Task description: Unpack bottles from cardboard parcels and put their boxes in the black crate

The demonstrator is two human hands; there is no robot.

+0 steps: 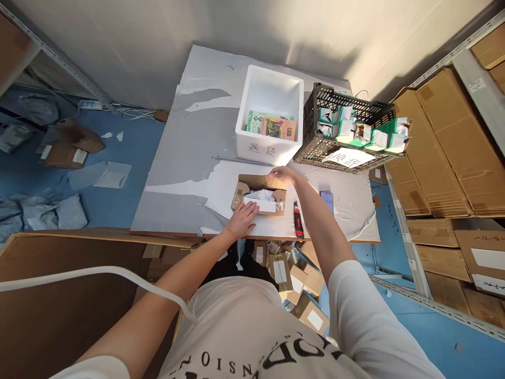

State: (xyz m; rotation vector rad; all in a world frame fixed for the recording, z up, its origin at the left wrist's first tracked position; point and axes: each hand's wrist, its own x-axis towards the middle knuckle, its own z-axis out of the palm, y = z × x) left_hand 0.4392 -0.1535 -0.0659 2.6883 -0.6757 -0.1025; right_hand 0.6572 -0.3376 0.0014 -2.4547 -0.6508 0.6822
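A small cardboard box (281, 209) stands with its top flaps up near the table's front edge, and crumpled white paper or wrapping (261, 196) shows inside. My left hand (243, 218) lies on the front side of that box, its fingers stretched over a white label. At the back right, my right hand (283, 173) has its bent fingers on the raised rear flap. A red and black utility knife (299, 221) rests on the table right of the box, below my right forearm. Partly behind that forearm lies a bluish-purple flat item (327, 201).
Behind the box stands a white foam bin (269, 149) holding colourful flat packs. Beside it, a black crate (311, 141) contains several green and white cartons. Torn paper covers the table (173, 208). Large boxes (437, 147) line the right shelf, and opened cartons (311, 316) litter the floor.
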